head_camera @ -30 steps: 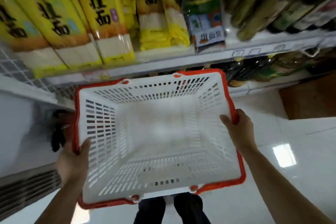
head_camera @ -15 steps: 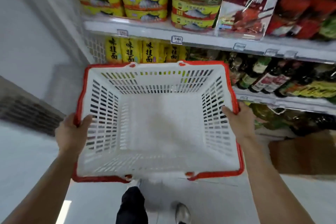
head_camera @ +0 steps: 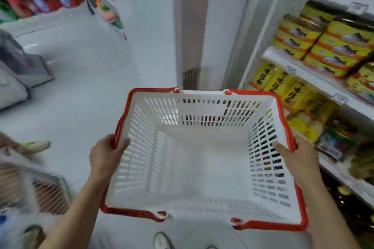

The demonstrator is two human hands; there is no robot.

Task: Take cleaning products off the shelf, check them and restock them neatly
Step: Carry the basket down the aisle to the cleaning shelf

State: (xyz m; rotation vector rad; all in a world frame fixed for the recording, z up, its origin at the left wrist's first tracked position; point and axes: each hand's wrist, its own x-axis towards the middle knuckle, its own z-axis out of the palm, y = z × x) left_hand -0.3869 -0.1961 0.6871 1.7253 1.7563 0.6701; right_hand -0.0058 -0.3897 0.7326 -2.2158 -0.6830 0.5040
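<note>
I carry a white plastic shopping basket (head_camera: 204, 95) with an orange-red rim in front of me; nothing lies inside it. My left hand (head_camera: 105, 157) grips its left rim, thumb hooked over the edge. My right hand (head_camera: 299, 159) grips the right rim, fingers reaching down the inner wall. Far off at the upper left, a blurred shelf holds red and green bottles or pouches (head_camera: 40, 0); whether they are cleaning products I cannot tell.
A food shelf (head_camera: 315, 75) with yellow tins and yellow packets runs along my right. A white pillar (head_camera: 190, 26) stands ahead. White floor opens to the left, with a wire rack (head_camera: 46, 192) at lower left and a stand (head_camera: 22, 62) at mid left.
My view has swung left, away from the food shelf, which now lies to my right. The pillar and the aisle have come into sight. Both hands keep their hold on the basket.
</note>
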